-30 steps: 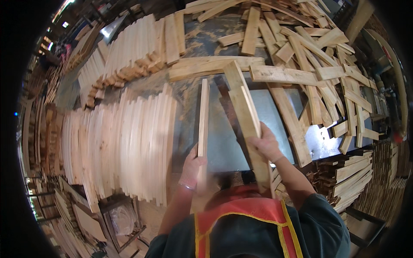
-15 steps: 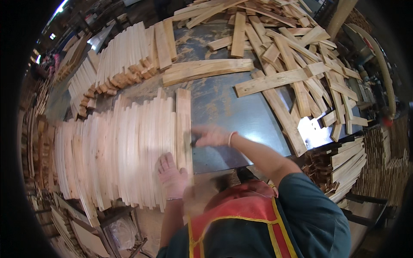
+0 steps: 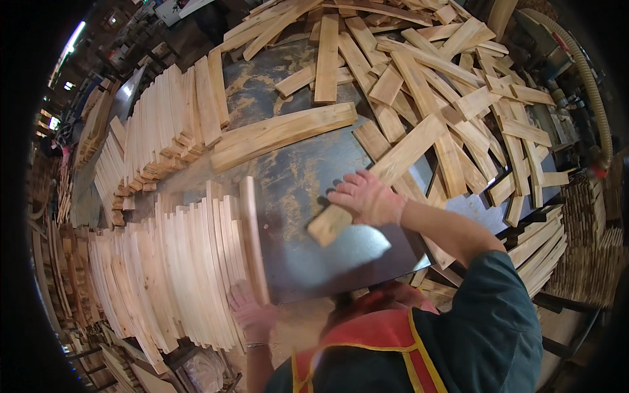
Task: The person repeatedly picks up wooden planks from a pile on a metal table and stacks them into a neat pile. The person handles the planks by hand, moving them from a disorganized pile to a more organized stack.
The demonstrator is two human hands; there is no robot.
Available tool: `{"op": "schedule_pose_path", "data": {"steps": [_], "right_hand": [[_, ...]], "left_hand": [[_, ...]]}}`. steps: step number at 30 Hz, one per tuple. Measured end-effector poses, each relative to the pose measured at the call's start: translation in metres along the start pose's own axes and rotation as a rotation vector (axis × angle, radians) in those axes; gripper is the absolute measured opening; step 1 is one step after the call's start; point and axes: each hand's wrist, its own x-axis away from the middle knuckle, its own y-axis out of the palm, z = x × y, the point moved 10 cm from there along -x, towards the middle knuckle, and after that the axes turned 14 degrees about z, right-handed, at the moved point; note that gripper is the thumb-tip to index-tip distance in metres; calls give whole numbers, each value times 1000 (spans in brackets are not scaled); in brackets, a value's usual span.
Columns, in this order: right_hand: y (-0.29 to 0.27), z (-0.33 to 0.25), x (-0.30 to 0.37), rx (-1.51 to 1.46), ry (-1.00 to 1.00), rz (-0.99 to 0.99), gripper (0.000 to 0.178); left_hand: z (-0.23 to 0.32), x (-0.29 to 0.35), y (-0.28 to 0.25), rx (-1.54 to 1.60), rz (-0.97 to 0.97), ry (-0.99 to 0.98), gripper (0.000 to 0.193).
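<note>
My right hand (image 3: 367, 196) is closed over a wooden board (image 3: 411, 148). This board slants across the dark metal tabletop, its near end on the bare surface and its far end over the loose pile. My left hand (image 3: 251, 312), a little blurred, lies with fingers stretched at the near end of a long row of pale boards (image 3: 170, 262) packed side by side. Beside its fingers, the last board (image 3: 251, 229) of that row stands on edge, leaning slightly away from the others at its far end.
A jumbled pile of boards (image 3: 452, 98) covers the far right of the metal tabletop (image 3: 295, 262). One thick board (image 3: 285, 134) lies crosswise at the middle, near sawdust. Another row of boards (image 3: 170, 118) stands at the far left. Stacked boards (image 3: 540, 252) are at the right.
My right hand has moved right from the row's last board and taken hold of a board from the pile, drawing it nearer. The row's last board now stands on edge instead of flat.
</note>
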Motion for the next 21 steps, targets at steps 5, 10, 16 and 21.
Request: {"op": "schedule_pose_path", "data": {"steps": [5, 10, 16, 21], "right_hand": [[-51, 146, 107, 194, 597, 399, 63], [-55, 243, 208, 507, 1083, 266, 81], [-20, 207, 194, -680, 1297, 604, 72], [13, -5, 157, -972, 1128, 382, 74]], "left_hand": [[-6, -3, -44, -99, 75, -168, 101], [140, -23, -43, 165, 401, 382, 96], [242, -34, -8, 482, -6, 441, 87], [167, 24, 15, 1240, -363, 40, 73]]}}
